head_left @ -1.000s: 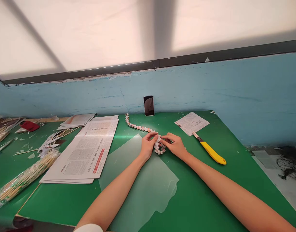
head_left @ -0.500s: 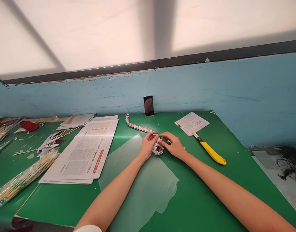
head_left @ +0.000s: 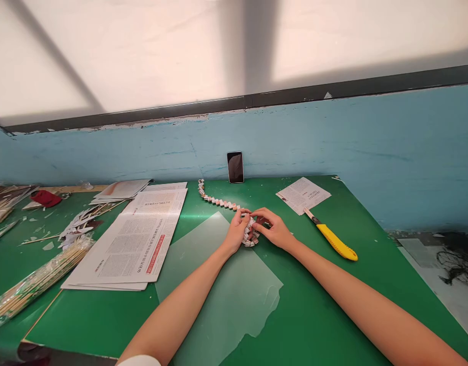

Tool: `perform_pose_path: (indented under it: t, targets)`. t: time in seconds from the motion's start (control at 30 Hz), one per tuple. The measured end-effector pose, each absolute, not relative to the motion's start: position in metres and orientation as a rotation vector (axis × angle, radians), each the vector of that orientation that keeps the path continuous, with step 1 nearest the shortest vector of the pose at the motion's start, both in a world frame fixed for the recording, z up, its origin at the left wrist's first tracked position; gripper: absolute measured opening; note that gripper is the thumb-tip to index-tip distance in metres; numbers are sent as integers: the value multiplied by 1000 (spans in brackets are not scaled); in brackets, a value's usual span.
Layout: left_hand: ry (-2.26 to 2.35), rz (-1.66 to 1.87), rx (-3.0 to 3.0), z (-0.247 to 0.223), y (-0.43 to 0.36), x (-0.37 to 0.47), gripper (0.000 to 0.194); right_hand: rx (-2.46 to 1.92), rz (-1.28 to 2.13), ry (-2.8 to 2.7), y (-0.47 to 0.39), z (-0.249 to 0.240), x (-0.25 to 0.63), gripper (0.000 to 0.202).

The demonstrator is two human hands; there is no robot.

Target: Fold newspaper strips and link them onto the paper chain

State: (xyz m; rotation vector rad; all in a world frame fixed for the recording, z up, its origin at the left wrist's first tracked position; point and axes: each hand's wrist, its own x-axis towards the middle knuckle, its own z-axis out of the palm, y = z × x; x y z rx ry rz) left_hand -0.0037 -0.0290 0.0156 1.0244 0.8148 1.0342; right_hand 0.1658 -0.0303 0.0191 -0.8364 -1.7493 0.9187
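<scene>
A zigzag chain of folded paper runs from the back of the green table toward my hands and ends in a curled loop under them. My left hand has its fingers closed on the chain from the left side. From the right, my right hand pinches the same chain with thumb and fingertips. The curled part hangs between both hands, partly covered by the fingers. Beneath my left forearm lies a translucent sheet with a ragged lower right edge.
Newspaper sheets and bagged sticks lie left. A yellow cutter touches a square newspaper piece at right. A phone leans on the blue wall. Scraps and a red item lie far left.
My left hand has shifted slightly right, and the curled part of the chain has turned a little and moved slightly right. My right hand is almost where it was.
</scene>
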Motion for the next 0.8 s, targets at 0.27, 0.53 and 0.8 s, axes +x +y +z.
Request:
perform_pose_path:
  t: [0.27, 0.53, 0.8]
  targets:
    - [748, 1023, 980, 19, -29, -6, 37, -851, 875, -1744, -29, 13, 166, 26]
    - [725, 1017, 1025, 16, -29, -8, 44, -893, 758, -1764, -30, 13, 165, 23]
    - [724, 1025, 1047, 15, -30, -8, 43, -875, 675, -1778, -32, 15, 164, 22]
